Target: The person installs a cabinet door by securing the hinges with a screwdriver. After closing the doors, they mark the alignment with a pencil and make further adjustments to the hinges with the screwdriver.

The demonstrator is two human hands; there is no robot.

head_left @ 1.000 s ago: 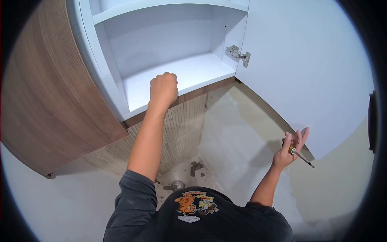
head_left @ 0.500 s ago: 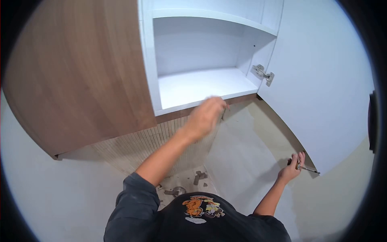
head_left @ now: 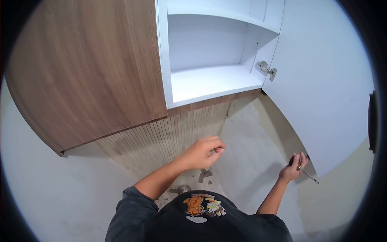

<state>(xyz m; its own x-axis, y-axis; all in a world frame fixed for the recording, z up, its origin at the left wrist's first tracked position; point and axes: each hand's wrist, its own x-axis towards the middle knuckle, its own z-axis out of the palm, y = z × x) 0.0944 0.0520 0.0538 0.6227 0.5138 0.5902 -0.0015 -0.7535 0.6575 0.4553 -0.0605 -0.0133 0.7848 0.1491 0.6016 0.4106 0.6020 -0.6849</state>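
Observation:
In front of my chest, below the cabinet's bottom edge, my left hand is closed with fingers curled together. Something small shows at its fingertips, but I cannot tell what it is. My right hand grips a screwdriver whose thin shaft points down and right. Its fingers are right at the lower edge of the white cabinet door, which stands swung out to the right. A metal hinge joins that door to the cabinet side.
The white cabinet shelf lies ahead, and a wood-grain door covers the left side. Ribbed panelling runs beneath. Dark scraps lie on the floor below, and a dark object is at the right edge.
My left hand has come down and away from the cabinet's bottom edge toward my chest. The screwdriver tip has dropped slightly off the door's lower corner. The view has shifted a little.

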